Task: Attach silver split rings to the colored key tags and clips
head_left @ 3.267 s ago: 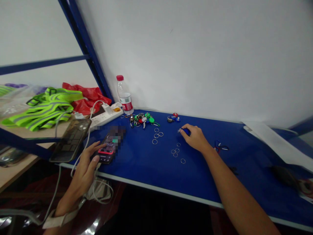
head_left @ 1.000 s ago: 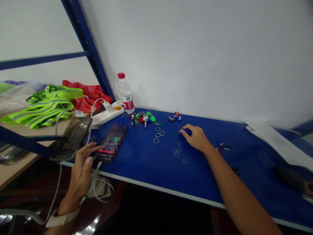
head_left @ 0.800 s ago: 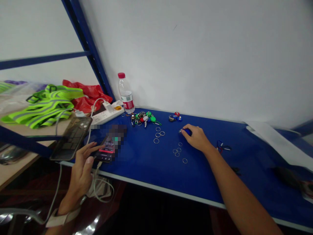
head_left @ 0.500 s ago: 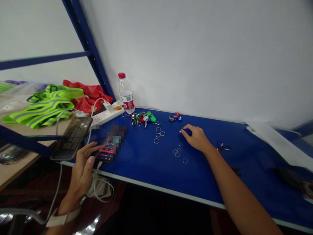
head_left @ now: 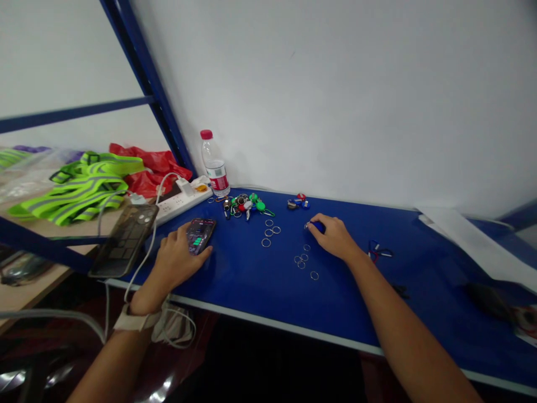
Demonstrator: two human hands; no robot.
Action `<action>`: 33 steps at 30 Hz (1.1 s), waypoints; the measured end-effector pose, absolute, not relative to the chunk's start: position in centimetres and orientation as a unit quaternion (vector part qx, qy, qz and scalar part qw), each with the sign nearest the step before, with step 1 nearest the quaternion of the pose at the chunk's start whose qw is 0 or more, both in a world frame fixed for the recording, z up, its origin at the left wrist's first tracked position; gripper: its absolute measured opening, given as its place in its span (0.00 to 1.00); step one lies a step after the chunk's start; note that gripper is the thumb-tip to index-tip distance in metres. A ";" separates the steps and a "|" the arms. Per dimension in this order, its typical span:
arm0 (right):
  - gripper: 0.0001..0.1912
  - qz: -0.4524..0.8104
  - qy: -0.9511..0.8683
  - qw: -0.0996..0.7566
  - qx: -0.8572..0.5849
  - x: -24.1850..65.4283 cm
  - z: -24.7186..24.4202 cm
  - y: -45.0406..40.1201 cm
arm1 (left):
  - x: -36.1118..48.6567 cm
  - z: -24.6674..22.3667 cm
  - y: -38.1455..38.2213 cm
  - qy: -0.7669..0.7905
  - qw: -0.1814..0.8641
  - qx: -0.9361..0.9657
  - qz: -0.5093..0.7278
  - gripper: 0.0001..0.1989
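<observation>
My left hand (head_left: 180, 257) lies over the lower part of a lit phone (head_left: 200, 235), thumb spread away from the fingers. What its fingertips touch is partly hidden. My right hand (head_left: 331, 235) pinches a small blue badge reel (head_left: 318, 226) with a metal piece at its left end, at the blue table. Below and left of that hand lie several loose metal rings (head_left: 301, 258). More rings (head_left: 268, 233) lie farther left. Behind them is a heap of green, red and black reels and carabiners (head_left: 247, 205). A few red, blue and black reels (head_left: 298, 202) sit near the wall.
A water bottle (head_left: 216, 168) stands by a white power strip (head_left: 180, 202). Another phone (head_left: 123, 240) lies at the left with cables. Neon green straps (head_left: 92, 182) and red plastic are on the left shelf. Blue and red carabiners (head_left: 380, 251) and white paper (head_left: 474, 243) are at right.
My left hand has moved forward and right, from touching the phone screen with a finger to lying over the phone's lower part. My right hand still holds the blue reel, nearly unmoved.
</observation>
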State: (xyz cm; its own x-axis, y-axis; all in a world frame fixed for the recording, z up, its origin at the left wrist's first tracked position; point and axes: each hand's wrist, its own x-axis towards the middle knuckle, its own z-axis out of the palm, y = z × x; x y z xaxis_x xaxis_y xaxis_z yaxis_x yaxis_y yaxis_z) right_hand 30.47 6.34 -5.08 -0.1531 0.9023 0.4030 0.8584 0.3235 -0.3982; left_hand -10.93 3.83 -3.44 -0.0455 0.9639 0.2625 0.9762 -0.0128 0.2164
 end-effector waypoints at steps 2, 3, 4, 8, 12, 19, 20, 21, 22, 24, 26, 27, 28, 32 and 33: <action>0.10 0.040 -0.759 0.293 -0.581 30.5 -5.1 6.4 | -10.0 -3.1 4.7 -0.722 0.023 -0.677 -0.141 0.44; 0.10 0.042 -0.757 0.292 -0.582 30.5 -5.1 6.4 | -9.6 -2.8 5.0 -0.731 0.022 -0.670 -0.130 0.44; 0.10 0.045 -0.756 0.292 -0.584 30.5 -5.1 6.4 | -9.2 -2.6 5.2 -0.738 0.020 -0.663 -0.120 0.44; 0.10 0.047 -0.757 0.287 -0.585 30.4 -5.0 6.4 | -7.9 -1.8 6.0 -0.751 0.025 -0.652 -0.102 0.43; 0.10 0.041 -0.758 0.288 -0.583 30.4 -4.9 6.3 | -8.7 -1.6 6.5 -0.754 -0.008 -0.644 -0.128 0.42; 0.10 0.041 -0.759 0.294 -0.579 30.4 -5.0 6.3 | -14.3 -2.1 1.4 -0.698 -0.134 -0.643 -0.286 0.34; 0.10 0.042 -0.759 0.293 -0.579 30.4 -5.0 6.3 | -14.8 -2.5 0.2 -0.686 -0.140 -0.647 -0.302 0.33; 0.10 0.042 -0.759 0.293 -0.579 30.4 -5.0 6.3 | -15.2 -2.9 -0.9 -0.675 -0.140 -0.651 -0.318 0.32; 0.10 0.042 -0.759 0.294 -0.580 30.4 -5.1 6.3 | -15.5 -3.4 -2.0 -0.662 -0.136 -0.657 -0.334 0.31; 0.10 0.041 -0.757 0.294 -0.582 30.3 -5.1 6.4 | -15.7 -4.4 -3.5 -0.641 -0.143 -0.664 -0.357 0.30; 0.10 0.041 -0.755 0.291 -0.586 30.4 -5.1 6.4 | -15.8 -5.3 -4.4 -0.620 -0.167 -0.661 -0.389 0.29; 0.10 0.042 -0.754 0.289 -0.588 30.4 -5.1 6.4 | -15.7 -5.6 -4.6 -0.612 -0.175 -0.660 -0.399 0.29; 0.10 0.044 -0.754 0.288 -0.589 30.4 -5.1 6.4 | -15.7 -5.8 -4.7 -0.608 -0.179 -0.659 -0.406 0.28; 0.10 0.052 -0.749 0.290 -0.594 30.4 -5.0 6.4 | -15.4 -5.9 -4.7 -0.602 -0.182 -0.661 -0.410 0.27; 0.10 0.053 -0.748 0.291 -0.595 30.4 -4.9 6.4 | -15.3 -5.8 -4.7 -0.600 -0.181 -0.661 -0.413 0.27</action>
State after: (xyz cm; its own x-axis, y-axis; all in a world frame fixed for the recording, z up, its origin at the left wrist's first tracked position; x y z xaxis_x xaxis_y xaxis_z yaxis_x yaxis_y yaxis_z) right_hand 30.43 6.37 -4.94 -0.1232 0.9200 0.3721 0.8587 0.2868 -0.4247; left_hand -15.34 -4.72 -5.81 -0.0610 0.9427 0.3281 0.6434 -0.2141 0.7350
